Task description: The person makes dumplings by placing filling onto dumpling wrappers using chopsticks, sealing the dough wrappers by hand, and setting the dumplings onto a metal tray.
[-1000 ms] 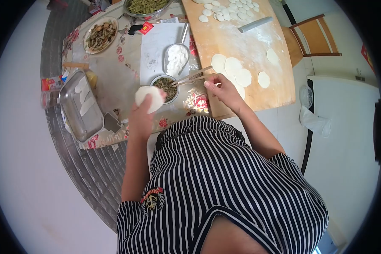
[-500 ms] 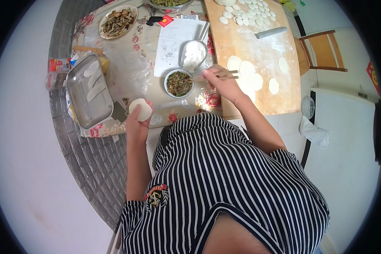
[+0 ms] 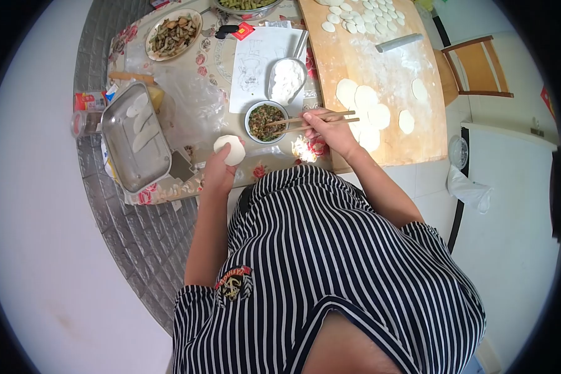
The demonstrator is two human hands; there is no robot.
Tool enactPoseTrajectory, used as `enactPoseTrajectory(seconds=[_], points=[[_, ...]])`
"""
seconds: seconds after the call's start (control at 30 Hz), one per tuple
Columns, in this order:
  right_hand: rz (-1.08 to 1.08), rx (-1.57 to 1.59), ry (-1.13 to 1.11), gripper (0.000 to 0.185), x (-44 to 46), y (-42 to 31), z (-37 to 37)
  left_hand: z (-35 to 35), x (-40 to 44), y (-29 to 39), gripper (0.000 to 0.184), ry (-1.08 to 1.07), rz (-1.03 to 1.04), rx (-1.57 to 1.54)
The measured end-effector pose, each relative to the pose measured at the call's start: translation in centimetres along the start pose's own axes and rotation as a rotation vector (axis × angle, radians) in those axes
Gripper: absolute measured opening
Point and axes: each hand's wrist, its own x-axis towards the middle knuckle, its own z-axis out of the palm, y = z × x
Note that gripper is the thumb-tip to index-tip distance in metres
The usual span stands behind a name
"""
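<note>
Desk (image 3: 217, 70) is stretching left of a floured wooden board (image 3: 386, 75), its bowl (image 3: 247, 129) sitting between the left hand (image 3: 217, 168) and the right hand (image 3: 328, 133), probably for easy reach. I'm watching the left, half closed, cupping a dough round (image 3: 230, 149), thumb on top, seemingly keeping it flat; the right, nearly closed, is pinching chopsticks (image 3: 341, 114), their tips resting in the bowl's chopped mixture (image 3: 260, 118).
</note>
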Motion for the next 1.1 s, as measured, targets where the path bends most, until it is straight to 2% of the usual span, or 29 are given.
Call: enactPoseTrajectory(seconds=[0.3, 0.6, 1.03, 1.1], points=[[0.027, 0.094, 0.0, 0.027, 0.6, 0.8, 1.4, 0.8, 0.9, -1.3, 0.035, -0.044, -0.084, 0.007], [-0.009, 0.04, -0.063, 0.028, 1.8, 1.9, 2.2, 0.7, 0.9, -1.6, 0.035, -0.04, -0.061, 0.041], [0.115, 0.39, -0.055, 0.03, 3.0, 3.9, 1.1, 0.1, 1.2, -1.9, 0.035, -0.061, -0.041, 0.014], [0.124, 0.451, -0.058, 0.03, 3.1, 4.6, 0.8, 0.0, 1.3, -1.9, 0.035, -0.026, 0.016, 0.028]])
